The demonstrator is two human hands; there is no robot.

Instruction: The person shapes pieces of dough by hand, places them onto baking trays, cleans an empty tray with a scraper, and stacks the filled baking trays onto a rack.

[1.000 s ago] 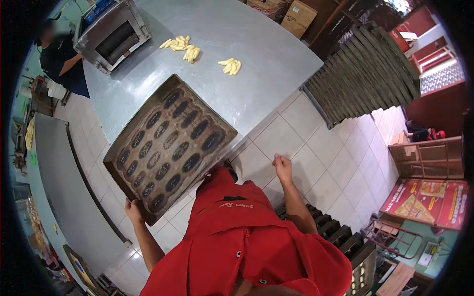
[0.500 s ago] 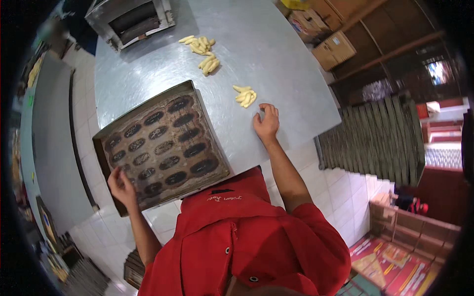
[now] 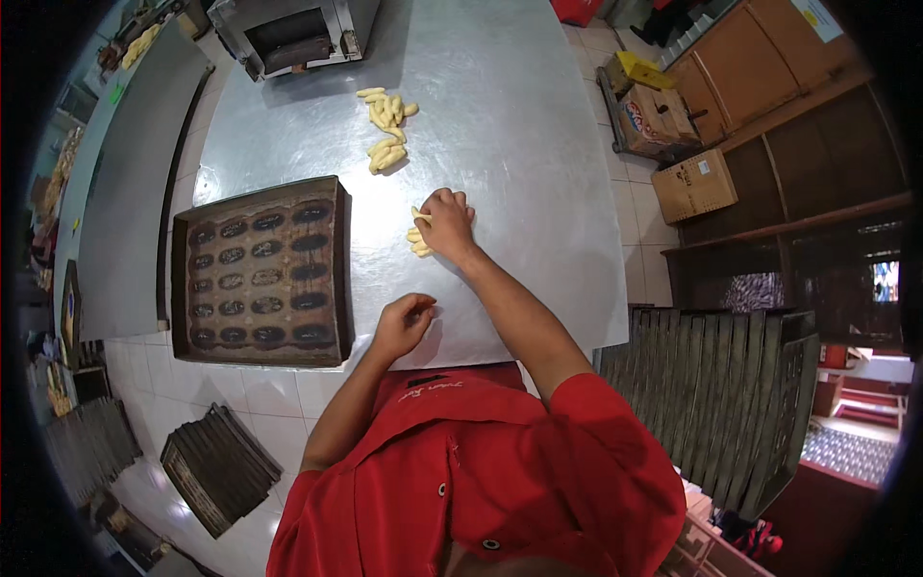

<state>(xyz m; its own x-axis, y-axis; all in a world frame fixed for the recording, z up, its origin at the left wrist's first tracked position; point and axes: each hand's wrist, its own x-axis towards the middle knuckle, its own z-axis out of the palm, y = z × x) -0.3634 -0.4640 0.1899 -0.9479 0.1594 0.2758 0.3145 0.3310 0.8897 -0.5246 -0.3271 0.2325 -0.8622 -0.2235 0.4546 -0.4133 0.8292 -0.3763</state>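
Note:
My right hand (image 3: 448,219) is over a small group of pale yellow dough pieces (image 3: 420,246) on the metal table, its fingers closed on one finger-shaped dough piece (image 3: 420,215). My left hand (image 3: 407,319) hovers by the table's near edge, fingers loosely bent and apart, with nothing visible in it. To its left lies a dark, worn baking tray (image 3: 212,277) with raised sides and rows of blackened oval marks. Two more groups of dough pieces, a larger heap (image 3: 386,110) and a smaller heap (image 3: 387,155), lie farther back on the table.
A metal box-shaped machine (image 3: 298,40) stands at the table's far left. Stacked dark trays (image 3: 707,404) are at right, and another tray stack (image 3: 219,466) is on the floor at lower left. Cardboard boxes (image 3: 694,186) and wooden shelving (image 3: 817,154) line the right side.
My left hand has let go of the tray and moved right. The tray now sits straighter on the table. My right hand has moved onto the nearest dough pieces and closed on one.

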